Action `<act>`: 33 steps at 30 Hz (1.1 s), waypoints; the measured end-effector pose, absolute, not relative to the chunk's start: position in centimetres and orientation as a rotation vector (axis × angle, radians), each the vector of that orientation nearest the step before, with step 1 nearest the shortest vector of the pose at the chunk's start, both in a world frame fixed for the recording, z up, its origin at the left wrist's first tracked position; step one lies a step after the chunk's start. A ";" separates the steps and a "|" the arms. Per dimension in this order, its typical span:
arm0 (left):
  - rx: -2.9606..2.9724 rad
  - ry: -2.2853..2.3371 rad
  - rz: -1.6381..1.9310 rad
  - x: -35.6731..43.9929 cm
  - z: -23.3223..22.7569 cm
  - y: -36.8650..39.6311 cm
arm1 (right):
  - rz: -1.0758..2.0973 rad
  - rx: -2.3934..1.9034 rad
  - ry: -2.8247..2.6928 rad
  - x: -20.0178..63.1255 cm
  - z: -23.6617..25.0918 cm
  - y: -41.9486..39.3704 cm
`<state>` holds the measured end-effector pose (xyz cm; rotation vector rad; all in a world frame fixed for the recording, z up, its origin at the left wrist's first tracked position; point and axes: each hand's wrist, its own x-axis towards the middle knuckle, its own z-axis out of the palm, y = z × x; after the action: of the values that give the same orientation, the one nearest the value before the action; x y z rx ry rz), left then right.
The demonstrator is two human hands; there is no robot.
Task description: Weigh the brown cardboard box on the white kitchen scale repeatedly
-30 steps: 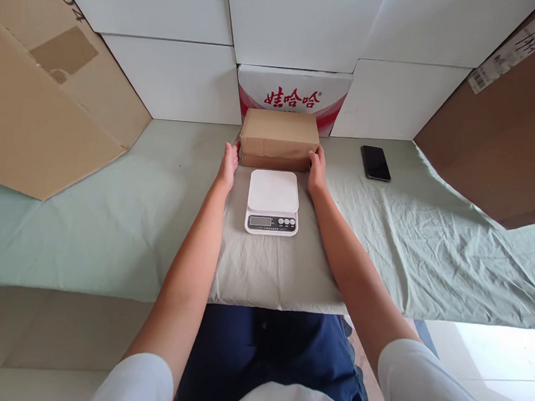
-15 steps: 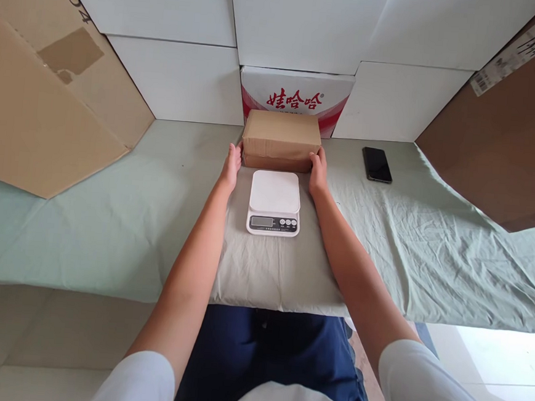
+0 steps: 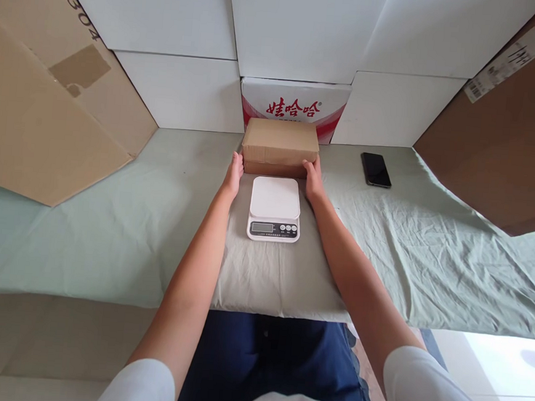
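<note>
Brown box (image 3: 281, 146) on the green cloth (image 3: 107, 231), just behind the white scale (image 3: 275, 207) and in front of a red-lettered carton (image 3: 295, 104). Left hand (image 3: 234, 174) and right hand (image 3: 314, 178) pressed flat against its two ends, squeezing from both sides since too wide for one hand. Phone (image 3: 375, 169) well off to the right.
</note>
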<state>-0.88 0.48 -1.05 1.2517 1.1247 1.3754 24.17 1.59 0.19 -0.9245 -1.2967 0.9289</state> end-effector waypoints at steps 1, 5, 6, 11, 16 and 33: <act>1.244 1.132 1.375 -0.9 -1.0 0.5 | 0.927 -0.924 -1.292 24.0 0.2 1.5; 1.241 1.144 1.378 -1.1 -0.9 0.3 | 0.927 -0.923 -1.278 23.6 0.3 1.3; 1.240 1.147 1.377 -1.1 -0.8 0.2 | 0.929 -0.920 -1.278 23.5 0.4 1.2; 1.231 1.148 1.393 -0.9 0.2 -1.0 | 0.986 -0.867 -1.264 23.4 1.7 0.3; 1.254 1.120 1.515 -0.5 1.4 -4.5 | 0.985 -0.801 -1.347 23.7 3.7 -2.5; 1.189 1.209 1.707 2.1 -0.6 -16.2 | 1.094 -0.826 -1.288 25.3 2.6 -12.1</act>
<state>2.10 -16.21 -0.64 1.1888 1.2094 1.7070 25.27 -12.07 2.59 -0.8261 -1.2879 1.0945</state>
